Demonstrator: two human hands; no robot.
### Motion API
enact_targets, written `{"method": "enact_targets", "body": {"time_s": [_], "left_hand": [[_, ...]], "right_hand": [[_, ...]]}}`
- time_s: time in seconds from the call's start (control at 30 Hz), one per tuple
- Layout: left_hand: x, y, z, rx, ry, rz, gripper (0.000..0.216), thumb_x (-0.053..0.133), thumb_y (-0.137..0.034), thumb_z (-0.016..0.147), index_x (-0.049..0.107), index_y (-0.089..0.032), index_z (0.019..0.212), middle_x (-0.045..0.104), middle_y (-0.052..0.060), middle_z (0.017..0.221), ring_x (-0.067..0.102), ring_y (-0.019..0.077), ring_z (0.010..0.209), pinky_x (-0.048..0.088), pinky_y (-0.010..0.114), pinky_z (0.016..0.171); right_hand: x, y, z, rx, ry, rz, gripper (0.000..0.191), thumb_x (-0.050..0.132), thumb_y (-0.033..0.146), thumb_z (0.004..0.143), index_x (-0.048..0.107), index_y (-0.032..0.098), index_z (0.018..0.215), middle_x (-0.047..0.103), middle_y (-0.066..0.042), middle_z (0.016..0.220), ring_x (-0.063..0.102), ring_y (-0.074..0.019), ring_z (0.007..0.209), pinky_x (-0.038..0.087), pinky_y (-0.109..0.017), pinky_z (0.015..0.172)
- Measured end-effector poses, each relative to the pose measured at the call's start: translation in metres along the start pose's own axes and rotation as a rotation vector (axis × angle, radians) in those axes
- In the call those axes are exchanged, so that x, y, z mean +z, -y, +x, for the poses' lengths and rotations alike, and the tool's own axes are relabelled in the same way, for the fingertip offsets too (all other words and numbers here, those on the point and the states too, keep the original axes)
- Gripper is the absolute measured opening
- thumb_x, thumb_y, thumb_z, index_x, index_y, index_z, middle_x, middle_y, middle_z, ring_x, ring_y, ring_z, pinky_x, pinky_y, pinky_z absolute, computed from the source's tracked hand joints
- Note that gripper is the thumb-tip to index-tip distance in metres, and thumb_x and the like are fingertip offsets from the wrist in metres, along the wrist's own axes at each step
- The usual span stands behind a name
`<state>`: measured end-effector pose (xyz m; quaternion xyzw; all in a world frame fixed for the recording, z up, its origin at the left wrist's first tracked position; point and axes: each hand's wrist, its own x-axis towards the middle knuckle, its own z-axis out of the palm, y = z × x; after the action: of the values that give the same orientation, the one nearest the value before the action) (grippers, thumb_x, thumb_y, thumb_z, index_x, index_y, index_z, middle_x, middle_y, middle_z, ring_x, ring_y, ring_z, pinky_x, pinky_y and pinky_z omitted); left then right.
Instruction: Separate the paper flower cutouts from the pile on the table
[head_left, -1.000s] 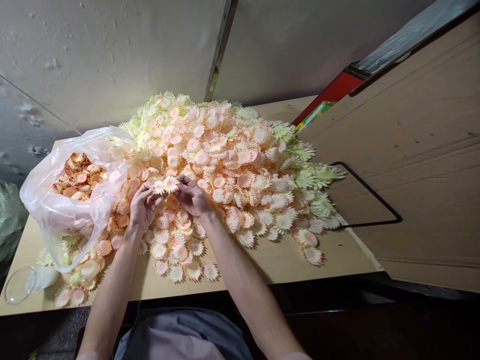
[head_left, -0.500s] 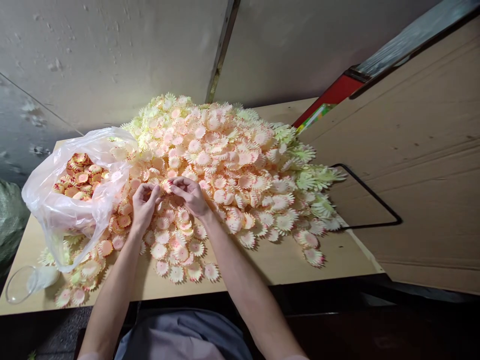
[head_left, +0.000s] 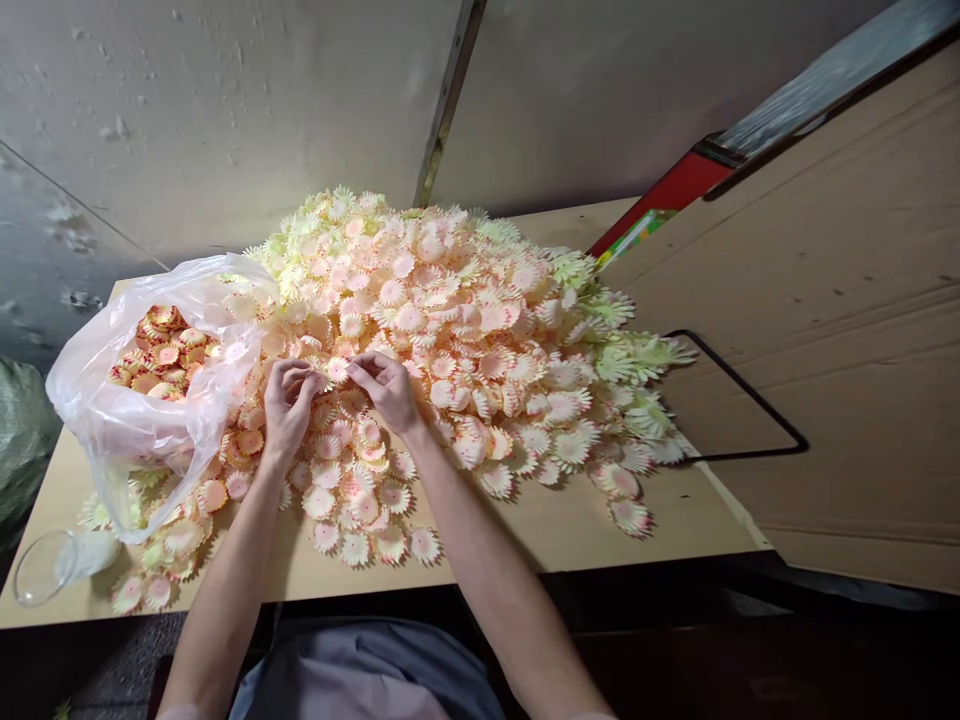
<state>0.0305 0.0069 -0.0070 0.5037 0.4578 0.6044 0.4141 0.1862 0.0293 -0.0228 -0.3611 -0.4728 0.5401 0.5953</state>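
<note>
A big heap of pale pink and cream fabric flower petals covers the wooden table. My left hand and my right hand meet above the heap's near edge. Both pinch the same small flower piece between their fingertips. Loose petals lie under and around both hands. A clear plastic bag with darker orange-red flower pieces inside sits just left of my left hand.
A clear glass bowl stands at the table's near left corner. A large cardboard sheet leans on the right, with a black wire frame against it. A red box edge shows behind. Grey walls close the back.
Two flower pieces held side by side a second ago have come together into one stack between my fingertips. Both hands stayed in nearly the same place.
</note>
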Motion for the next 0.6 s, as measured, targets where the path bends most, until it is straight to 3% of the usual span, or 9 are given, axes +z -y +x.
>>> {"method": "enact_targets", "body": {"time_s": [0.1, 0.23, 0.33, 0.4, 0.6], "left_hand": [[-0.001, 0.000, 0.000, 0.046, 0.021, 0.054, 0.009, 0.069, -0.026, 0.082, 0.067, -0.020, 0.088, 0.067, 0.002, 0.088, 0.065, 0.0133, 0.084, 0.051, 0.022, 0.080], [-0.001, 0.000, -0.001, 0.001, 0.059, 0.086, 0.016, 0.068, -0.028, 0.083, 0.073, -0.018, 0.093, 0.071, 0.006, 0.099, 0.066, 0.0169, 0.094, 0.051, 0.024, 0.083], [0.000, 0.002, -0.001, -0.031, 0.038, 0.084, 0.024, 0.075, -0.031, 0.078, 0.072, -0.018, 0.097, 0.071, 0.005, 0.098, 0.067, 0.0148, 0.085, 0.052, 0.023, 0.077], [0.000, 0.004, -0.001, -0.039, 0.009, 0.056, 0.024, 0.079, -0.032, 0.074, 0.071, -0.017, 0.090, 0.070, 0.003, 0.089, 0.066, 0.0129, 0.077, 0.052, 0.022, 0.073], [0.001, 0.006, -0.001, -0.047, 0.014, 0.029, 0.029, 0.081, -0.035, 0.071, 0.067, -0.017, 0.089, 0.058, -0.003, 0.074, 0.058, 0.0080, 0.063, 0.049, 0.019, 0.062]], "right_hand": [[0.001, -0.001, 0.001, -0.044, -0.029, 0.004, 0.025, 0.073, 0.038, 0.078, 0.065, 0.024, 0.097, 0.070, -0.003, 0.099, 0.065, -0.0161, 0.093, 0.052, -0.028, 0.081], [-0.001, -0.003, 0.002, -0.019, 0.019, 0.031, 0.018, 0.071, 0.038, 0.078, 0.070, 0.023, 0.088, 0.070, -0.004, 0.105, 0.065, -0.0168, 0.093, 0.053, -0.030, 0.084], [-0.003, -0.001, 0.000, 0.005, 0.064, 0.097, 0.019, 0.068, 0.040, 0.080, 0.073, 0.022, 0.087, 0.071, -0.004, 0.104, 0.065, -0.0179, 0.095, 0.052, -0.032, 0.086], [-0.001, 0.000, -0.001, -0.010, 0.081, 0.085, 0.020, 0.070, 0.040, 0.079, 0.072, 0.022, 0.090, 0.071, -0.004, 0.101, 0.065, -0.0181, 0.094, 0.053, -0.032, 0.086], [0.008, -0.002, -0.004, -0.026, -0.008, 0.000, 0.037, 0.087, 0.035, 0.060, 0.066, 0.022, 0.087, 0.070, -0.001, 0.082, 0.065, -0.0160, 0.077, 0.055, -0.031, 0.075]]}}
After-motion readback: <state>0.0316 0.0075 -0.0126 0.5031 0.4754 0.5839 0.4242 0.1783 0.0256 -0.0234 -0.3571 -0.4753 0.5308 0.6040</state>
